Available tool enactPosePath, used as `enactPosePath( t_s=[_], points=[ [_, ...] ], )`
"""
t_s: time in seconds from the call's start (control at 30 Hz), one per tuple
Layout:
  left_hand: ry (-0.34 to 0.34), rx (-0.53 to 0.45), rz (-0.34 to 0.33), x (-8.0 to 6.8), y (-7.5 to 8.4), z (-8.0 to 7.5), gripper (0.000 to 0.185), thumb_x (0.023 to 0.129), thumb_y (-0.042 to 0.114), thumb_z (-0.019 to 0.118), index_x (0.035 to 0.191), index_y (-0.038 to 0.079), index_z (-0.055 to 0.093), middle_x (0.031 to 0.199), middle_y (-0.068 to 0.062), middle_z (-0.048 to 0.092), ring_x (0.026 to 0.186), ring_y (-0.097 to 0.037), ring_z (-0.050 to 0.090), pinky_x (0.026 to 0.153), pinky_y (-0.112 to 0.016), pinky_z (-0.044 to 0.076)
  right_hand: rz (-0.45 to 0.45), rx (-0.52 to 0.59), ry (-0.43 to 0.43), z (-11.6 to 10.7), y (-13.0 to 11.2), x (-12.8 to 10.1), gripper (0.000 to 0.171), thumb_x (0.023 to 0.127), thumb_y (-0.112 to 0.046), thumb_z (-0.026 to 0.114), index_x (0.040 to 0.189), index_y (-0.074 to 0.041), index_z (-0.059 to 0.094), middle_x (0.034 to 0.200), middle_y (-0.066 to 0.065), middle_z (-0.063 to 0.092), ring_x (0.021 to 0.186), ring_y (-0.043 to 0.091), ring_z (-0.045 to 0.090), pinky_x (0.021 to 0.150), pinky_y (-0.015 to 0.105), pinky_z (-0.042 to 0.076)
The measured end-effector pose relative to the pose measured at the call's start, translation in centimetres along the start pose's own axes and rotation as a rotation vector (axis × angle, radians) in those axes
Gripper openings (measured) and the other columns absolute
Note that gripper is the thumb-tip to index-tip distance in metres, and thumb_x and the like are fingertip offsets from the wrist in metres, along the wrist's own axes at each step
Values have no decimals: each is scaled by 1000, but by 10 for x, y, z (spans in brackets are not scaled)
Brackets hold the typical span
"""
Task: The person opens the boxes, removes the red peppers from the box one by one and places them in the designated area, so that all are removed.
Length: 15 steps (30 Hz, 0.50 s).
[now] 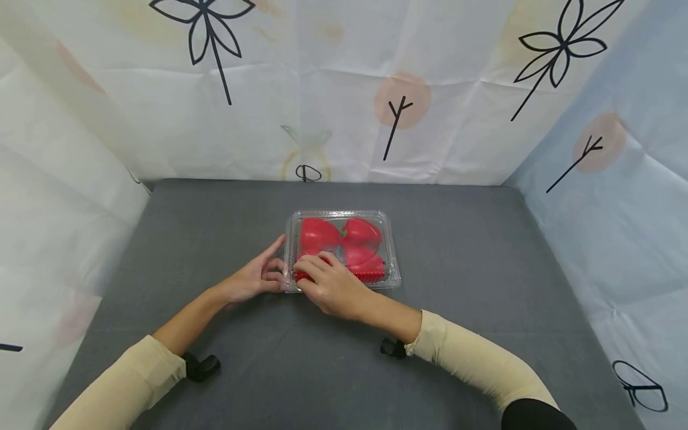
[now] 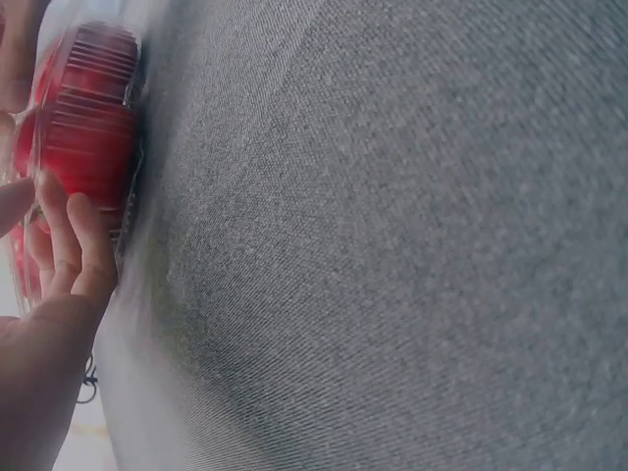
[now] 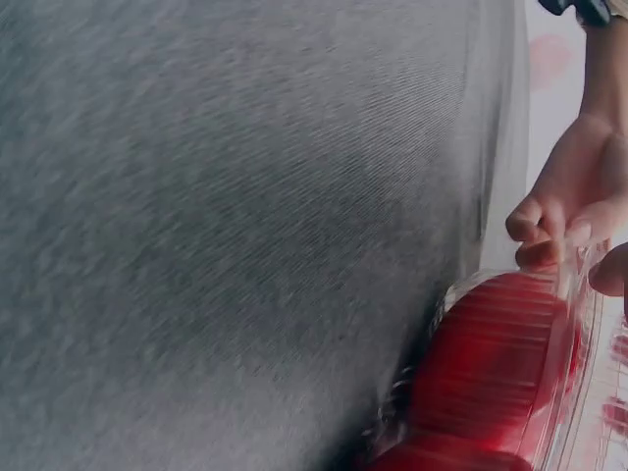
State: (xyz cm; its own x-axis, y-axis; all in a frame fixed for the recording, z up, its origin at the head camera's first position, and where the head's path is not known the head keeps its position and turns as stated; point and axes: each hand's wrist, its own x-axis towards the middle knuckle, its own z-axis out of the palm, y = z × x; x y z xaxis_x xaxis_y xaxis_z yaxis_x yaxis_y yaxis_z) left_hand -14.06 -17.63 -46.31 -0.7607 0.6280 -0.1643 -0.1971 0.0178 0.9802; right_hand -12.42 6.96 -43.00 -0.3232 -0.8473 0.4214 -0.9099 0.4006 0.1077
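A clear plastic clamshell container (image 1: 394, 251) sits on the grey table, its ribbed lid lying over the base. Inside are several glossy red rounded pieces (image 1: 318, 234) with a bit of green stem between them; their exact kind is unclear through the plastic. My left hand (image 1: 257, 278) holds the container's left side, thumb near the front corner and index finger stretched toward the back. In the left wrist view the left hand's fingers (image 2: 83, 245) lie against the ribbed wall. My right hand (image 1: 335, 286) reaches across the front edge, its bent fingers and thumb gripping the rim near the front left corner.
The grey cloth-covered table (image 1: 462, 251) extends around the container. White patterned fabric (image 1: 333, 89) hangs along the back, with more at both sides. Black straps (image 1: 201, 367) sit below each sleeve cuff.
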Motion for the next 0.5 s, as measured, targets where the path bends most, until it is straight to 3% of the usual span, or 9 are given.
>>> enactPosePath(
  t_s=[0.27, 0.5],
  points=[
    [41, 1, -37, -1, 3, 3, 103, 90, -8, 61, 160, 28, -5, 111, -14, 54, 87, -15, 64, 81, -27, 54, 16, -15, -19, -6, 3, -10, 58, 79, -26, 84, 132, -17, 63, 128, 8, 60, 120, 23, 54, 99, 40, 46],
    [34, 0, -9, -1, 3, 4, 102, 88, -11, 59, 161, 24, -4, 105, -11, 52, 82, -11, 61, 78, -28, 54, 24, -71, 12, -8, 11, -23, 57, 83, -27, 81, 135, -19, 60, 131, 9, 58, 120, 23, 54, 95, 40, 48]
  ],
)
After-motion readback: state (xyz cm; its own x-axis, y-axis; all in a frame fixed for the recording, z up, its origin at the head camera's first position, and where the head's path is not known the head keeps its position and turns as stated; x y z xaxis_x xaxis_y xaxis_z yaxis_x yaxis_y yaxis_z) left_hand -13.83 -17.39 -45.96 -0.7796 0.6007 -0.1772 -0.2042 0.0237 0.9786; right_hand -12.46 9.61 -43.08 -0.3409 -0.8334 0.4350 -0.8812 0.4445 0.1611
